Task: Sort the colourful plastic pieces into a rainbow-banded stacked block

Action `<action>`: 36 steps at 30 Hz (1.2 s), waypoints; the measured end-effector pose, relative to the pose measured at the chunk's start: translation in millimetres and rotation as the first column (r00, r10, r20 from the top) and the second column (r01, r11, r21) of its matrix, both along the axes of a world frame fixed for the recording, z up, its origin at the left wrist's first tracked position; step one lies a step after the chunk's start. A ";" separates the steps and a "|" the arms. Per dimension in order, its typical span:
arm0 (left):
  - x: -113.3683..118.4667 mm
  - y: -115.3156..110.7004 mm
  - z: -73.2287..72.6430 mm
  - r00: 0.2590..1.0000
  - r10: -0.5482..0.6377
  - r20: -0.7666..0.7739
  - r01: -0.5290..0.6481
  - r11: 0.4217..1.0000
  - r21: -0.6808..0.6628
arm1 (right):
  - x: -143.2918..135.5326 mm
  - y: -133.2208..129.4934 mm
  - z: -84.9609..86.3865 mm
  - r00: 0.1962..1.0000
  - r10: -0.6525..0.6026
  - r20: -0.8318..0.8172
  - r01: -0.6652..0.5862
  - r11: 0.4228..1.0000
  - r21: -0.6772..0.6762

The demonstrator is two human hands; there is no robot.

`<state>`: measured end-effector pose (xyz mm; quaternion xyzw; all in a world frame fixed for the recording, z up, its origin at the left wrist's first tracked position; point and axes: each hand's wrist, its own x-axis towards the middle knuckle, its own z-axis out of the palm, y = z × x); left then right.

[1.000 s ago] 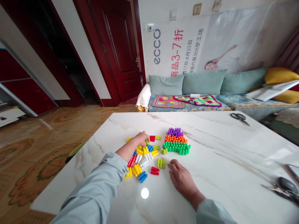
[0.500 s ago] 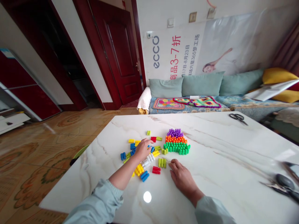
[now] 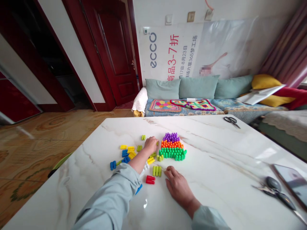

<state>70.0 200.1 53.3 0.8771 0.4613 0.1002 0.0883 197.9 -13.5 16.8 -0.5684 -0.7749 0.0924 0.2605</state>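
Observation:
My left hand (image 3: 151, 145) reaches over a loose pile of bullet-shaped plastic building blocks, its fingers curled down together at the far right of the pile. A lime-green block (image 3: 157, 143) shows partly by the fingertips; what they hold is hidden. My right hand (image 3: 177, 183) rests on the table with fingers loosely stretched, holding nothing. Just left of it lie a lime-green block (image 3: 157, 171) and a red block (image 3: 150, 180). Beyond stands an assembly of purple (image 3: 171, 137), orange (image 3: 172, 144) and green blocks (image 3: 171, 153) in rows. Blue blocks (image 3: 113, 165) and yellow blocks (image 3: 123, 147) lie leftward.
The white marble-patterned table (image 3: 216, 191) holds black scissors (image 3: 231, 120) at the far right edge. Nearer on the right are another cutting tool with dark handles (image 3: 283, 198) and a phone (image 3: 291, 182). A sofa with cushions (image 3: 199, 88) stands behind the table.
My left hand has moved away from me and rightward across the pile, now covering where a red block lay. My right hand stays resting on the table. The view has turned slightly right.

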 end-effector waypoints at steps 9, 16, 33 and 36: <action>-35.2 -34.7 11.4 0.996 -0.047 0.075 0.047 0.999 0.009 | -1.2 -0.1 0.4 0.999 -0.016 0.041 0.015 1.000 0.025; -51.0 -53.2 7.7 0.999 -0.049 0.001 0.049 0.997 -0.062 | 0.0 0.7 -1.9 0.999 -0.009 0.050 0.006 0.998 0.069; -66.7 -75.1 12.6 0.971 -0.033 0.238 0.040 0.999 -0.026 | 1.2 1.4 -3.7 1.000 -0.002 0.030 -0.001 0.996 0.086; -83.0 -96.3 12.2 0.954 -0.045 0.295 0.051 0.999 -0.013 | 0.9 0.5 -1.2 0.999 -0.002 0.049 -0.001 0.997 0.077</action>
